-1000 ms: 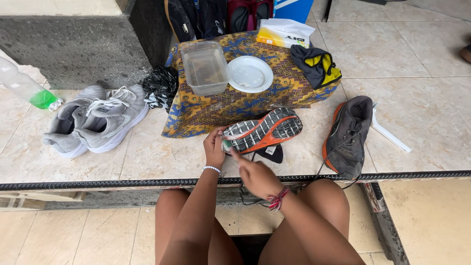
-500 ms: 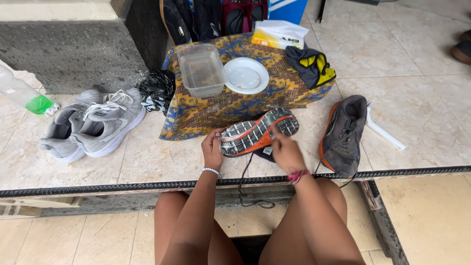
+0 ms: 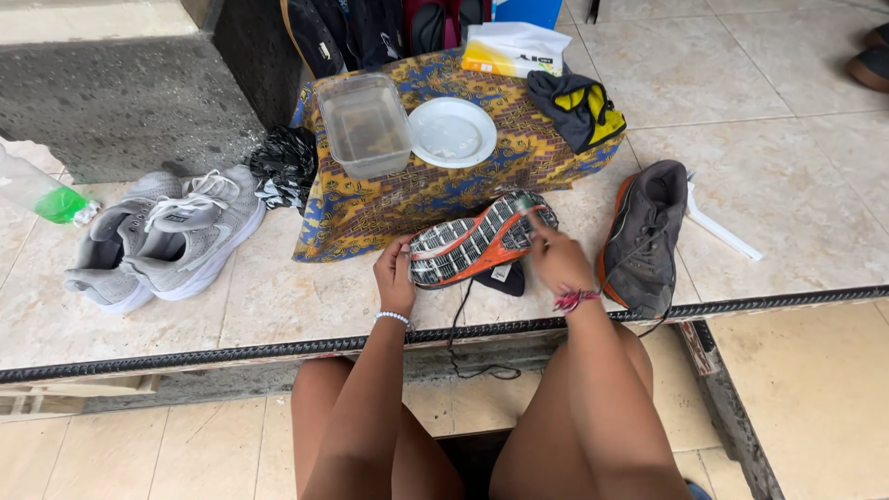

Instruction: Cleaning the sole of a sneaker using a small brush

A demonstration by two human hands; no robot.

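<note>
Orange and grey rubber faces the camera: a shoe [image 3: 482,243] is turned sole-up above the pale tiled floor [image 3: 787,176], just in front of a low stand draped in a blue and yellow patterned cloth [image 3: 417,199]. The left hand [image 3: 395,275] grips the shoe's heel end, fingers curled round its edge, a beaded bracelet on the wrist. The right hand [image 3: 558,262] rests near the toe end, its fingers pressed to the sole; whether it clasps the shoe or only touches it cannot be told. A dark lace [image 3: 460,333] hangs from the shoe down over the floor's edge toward the person's bare knees. Just right of the right hand lies the matching dark shoe [image 3: 645,231], on its side, with a white strip [image 3: 722,230] on the tiles beyond it. On the cloth stand a clear plastic tub [image 3: 368,123] and, touching its right side, a white lid [image 3: 452,131]; a black and yellow rag [image 3: 581,106] lies at the cloth's right corner. To the left, well apart, sits a pair of grey sneakers [image 3: 171,236], a crumpled black bag [image 3: 284,165] and a plastic bottle [image 3: 37,193] holding green liquid.
</note>
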